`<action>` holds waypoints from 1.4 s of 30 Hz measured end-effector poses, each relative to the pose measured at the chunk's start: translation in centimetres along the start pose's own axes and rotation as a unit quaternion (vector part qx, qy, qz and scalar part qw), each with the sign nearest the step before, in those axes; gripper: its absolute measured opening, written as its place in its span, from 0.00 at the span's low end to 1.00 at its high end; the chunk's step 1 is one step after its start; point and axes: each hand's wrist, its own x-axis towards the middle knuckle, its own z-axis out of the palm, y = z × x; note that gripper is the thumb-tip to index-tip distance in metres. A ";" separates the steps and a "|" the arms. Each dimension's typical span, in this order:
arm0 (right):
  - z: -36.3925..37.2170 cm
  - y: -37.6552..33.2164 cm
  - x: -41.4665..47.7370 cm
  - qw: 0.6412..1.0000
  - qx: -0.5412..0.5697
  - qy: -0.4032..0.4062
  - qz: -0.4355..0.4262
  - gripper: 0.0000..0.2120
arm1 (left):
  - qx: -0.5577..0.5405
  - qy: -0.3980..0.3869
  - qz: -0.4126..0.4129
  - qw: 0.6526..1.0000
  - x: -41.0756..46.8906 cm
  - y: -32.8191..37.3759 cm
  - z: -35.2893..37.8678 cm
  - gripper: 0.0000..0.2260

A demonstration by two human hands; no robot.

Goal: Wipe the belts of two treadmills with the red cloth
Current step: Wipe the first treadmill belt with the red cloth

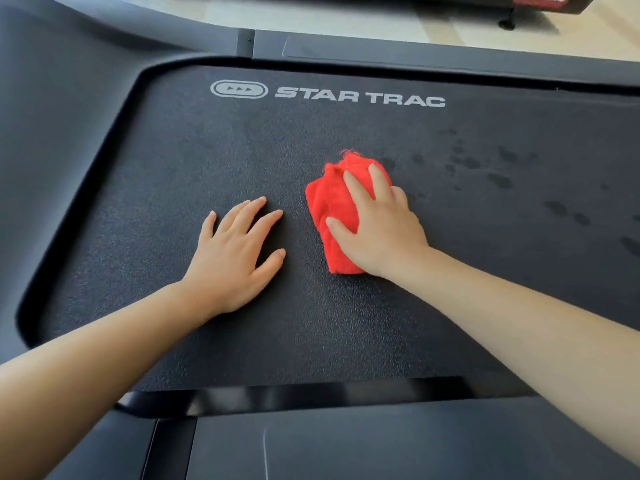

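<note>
A black textured treadmill belt [180, 161] with white "STAR TRAC" lettering fills the view. A bunched red cloth [332, 206] lies on the belt near its middle. My right hand [377, 226] presses flat on the cloth, fingers spread over its top. My left hand [235, 251] rests palm down on the bare belt just left of the cloth, fingers apart, holding nothing. Dark damp spots [502, 180] mark the belt to the right of the cloth.
Grey side rails [433, 57] border the belt at the far side, and another [381, 441] at the near side. A curved grey motor cover [52, 98] sits at the left. Pale floor and part of a second machine [547, 5] show at the top right.
</note>
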 end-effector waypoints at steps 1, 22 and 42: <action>-0.3 0.6 -0.2 1.000 0.003 0.000 -0.021 0.34 | -0.003 -0.002 0.005 1.000 0.6 -0.1 0.0 0.29; 1.9 0.4 17.0 0.993 0.072 0.091 -0.018 0.30 | 0.002 0.082 -0.086 0.993 19.2 -4.3 0.5 0.25; 1.2 -2.9 29.2 0.992 0.062 -0.016 -0.107 0.31 | 0.000 0.073 -0.134 0.988 19.2 -4.3 0.1 0.31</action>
